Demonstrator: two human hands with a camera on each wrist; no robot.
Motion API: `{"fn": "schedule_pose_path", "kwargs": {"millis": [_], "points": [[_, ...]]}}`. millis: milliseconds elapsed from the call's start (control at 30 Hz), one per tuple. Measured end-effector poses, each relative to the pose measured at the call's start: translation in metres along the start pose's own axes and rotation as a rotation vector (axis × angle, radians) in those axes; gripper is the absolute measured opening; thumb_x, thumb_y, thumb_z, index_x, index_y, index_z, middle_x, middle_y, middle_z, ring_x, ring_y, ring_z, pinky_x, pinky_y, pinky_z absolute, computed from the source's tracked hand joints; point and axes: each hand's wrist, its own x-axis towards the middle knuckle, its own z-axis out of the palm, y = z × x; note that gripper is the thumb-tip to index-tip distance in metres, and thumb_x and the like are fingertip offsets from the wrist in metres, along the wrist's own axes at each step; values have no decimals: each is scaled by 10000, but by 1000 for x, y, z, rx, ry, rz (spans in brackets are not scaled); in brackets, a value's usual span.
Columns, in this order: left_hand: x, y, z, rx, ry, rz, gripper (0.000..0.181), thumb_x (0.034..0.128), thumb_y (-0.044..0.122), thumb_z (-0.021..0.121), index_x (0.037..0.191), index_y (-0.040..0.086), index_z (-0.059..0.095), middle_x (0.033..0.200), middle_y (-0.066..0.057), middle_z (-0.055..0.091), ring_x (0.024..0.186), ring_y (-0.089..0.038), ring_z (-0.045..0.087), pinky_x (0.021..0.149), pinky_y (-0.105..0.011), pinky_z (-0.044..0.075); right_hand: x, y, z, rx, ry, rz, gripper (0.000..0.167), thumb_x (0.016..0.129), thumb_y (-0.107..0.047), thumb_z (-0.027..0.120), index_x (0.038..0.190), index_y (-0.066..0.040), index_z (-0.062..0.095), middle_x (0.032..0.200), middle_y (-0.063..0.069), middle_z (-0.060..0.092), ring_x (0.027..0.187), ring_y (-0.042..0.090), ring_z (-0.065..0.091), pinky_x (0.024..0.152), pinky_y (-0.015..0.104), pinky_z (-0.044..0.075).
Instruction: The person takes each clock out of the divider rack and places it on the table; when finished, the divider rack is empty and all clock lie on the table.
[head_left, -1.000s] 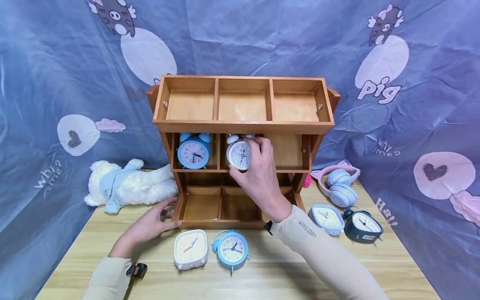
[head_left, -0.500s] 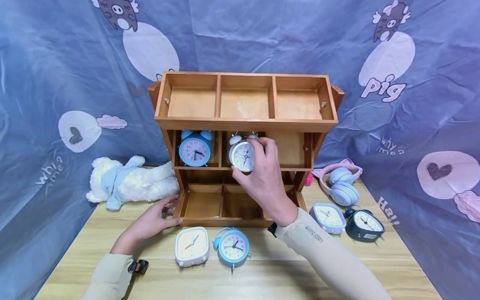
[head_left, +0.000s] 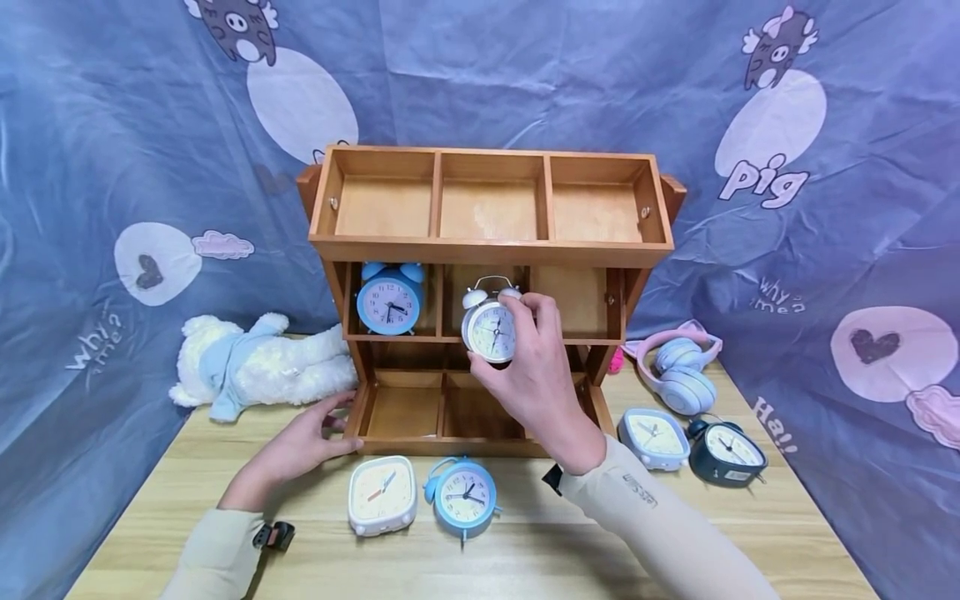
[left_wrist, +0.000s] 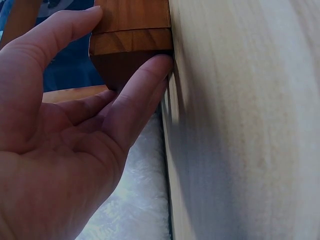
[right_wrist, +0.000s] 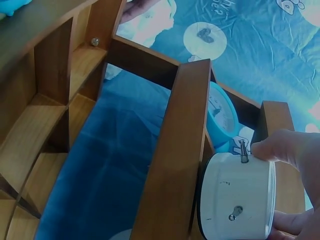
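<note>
Pale beige close-fitting fabric sleeve (head_left: pixel 213 552) behind the left fingers (head_left: pixel 327 408), black boxy wrist device (head_left: pixel 281 536) at its cuff. Matching sleeve (head_left: pixel 663 529) behind the right fingers (head_left: pixel 519 317): dark lettering (head_left: pixel 640 490), partly hidden black wrist piece (head_left: pixel 552 479).

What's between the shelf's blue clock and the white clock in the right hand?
In the head view, a wooden divider parts the blue clock from the white clock.

Shelf unit (head_left: pixel 491 252), centre: smooth, satin wood. Round white clock (head_left: pixel 489 330), centre: glossy shell, possibly painted metal. Plush toy (head_left: pixel 277 367), left: fluffy pile. Backdrop (head_left: pixel 480 75), top: creased, sheeny cloth.
</note>
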Motion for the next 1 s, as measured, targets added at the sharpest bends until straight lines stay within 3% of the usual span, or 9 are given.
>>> {"fn": "schedule_pose_path", "kwargs": {"millis": [267,733,1000], "points": [[-3,0,0,-18,-7,-6,935,987,289,882,1696,-43,371,1662,-317,508,1324,-436,668,775,-315,617,-10,-2,-2,-7,-6,11,796,797,-185,986,1469,18,611,1398,258,519,1276,402,559,1035,516,628],[-2,-1,1,2,-7,2,930,994,313,875,1696,-39,377,1662,-306,522,1333,-420,677,916,-360,606,-39,1,-10,-10,-11,43,810,746,-168,1007,1445,-2,631,1355,252,537,1205,401,615,987,516,642],[-2,0,0,-8,-7,0,936,998,301,871,1704,-41,360,1677,-308,500,1332,-425,670,862,-334,615,-55,6,-8,-37,-51,66,816,738,-201,1019,1435,-17,637,1360,235,549,1188,386,624,972,507,648]]}}
